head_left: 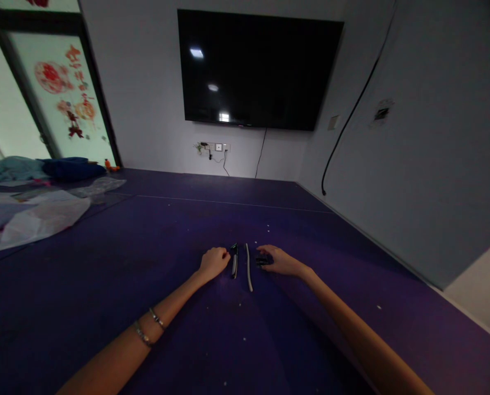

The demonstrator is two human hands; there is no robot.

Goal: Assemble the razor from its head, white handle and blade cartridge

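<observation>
The left hand (215, 263) is loosely curled on the purple surface (179, 340), fingertips just beside a slim dark-and-silver piece (234, 264); I cannot tell whether they have hold of it. The right hand (284, 260) is half open, thumb and forefinger parted on either side of a small black piece (262, 261), and whether it is gripped cannot be told. Between the hands, a pale grey, slightly curved strip (249, 269) lies apart from both. No lettering can be made out on these three, which are too small and dark. At upper left, the glass door (43, 118) carries a column of red characters (79, 77), too blurred to read surely, beside a round red design (51, 77). The wall-mounted television (261, 71) has a tiny mark on its lower edge, too small to read
</observation>
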